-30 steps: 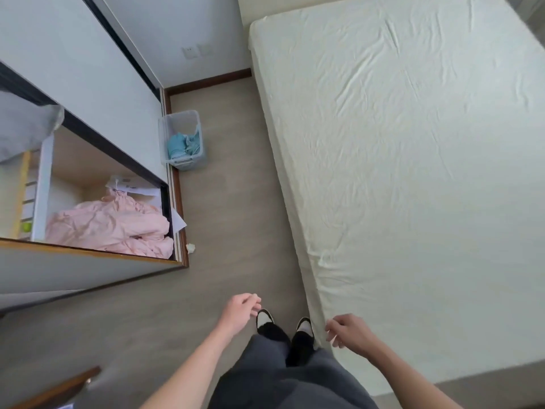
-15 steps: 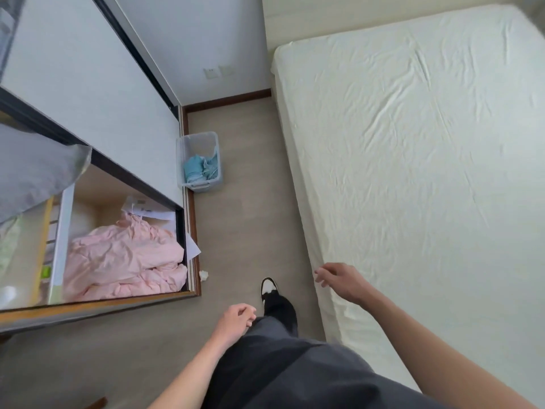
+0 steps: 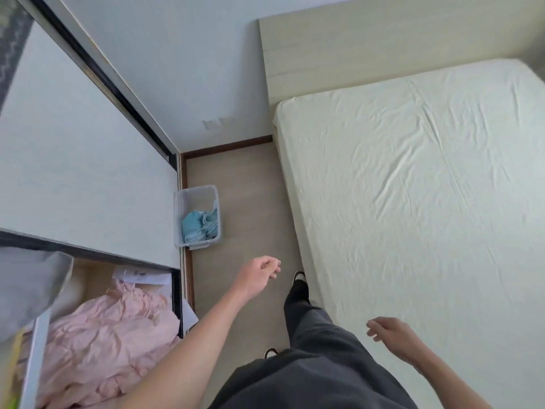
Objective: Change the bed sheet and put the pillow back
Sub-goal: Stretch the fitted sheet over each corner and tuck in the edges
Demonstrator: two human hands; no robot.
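A: What containers are there, and what's in them?

B: A clear plastic bin stands on the floor by the wardrobe, with crumpled blue cloth inside. The open wardrobe compartment holds a heap of pink bedding, white papers behind it, and a grey pillow at its left edge.

A: Any writing?

B: The papers carry print too small to read.

A: The sheet?

B: A cream bed sheet, wrinkled, covers the mattress up to the headboard.

A: And the hands?

B: The left hand hangs over the floor, fingers loosely curled, holding nothing. The right hand hovers above the bed's edge, fingers loosely curled and empty.
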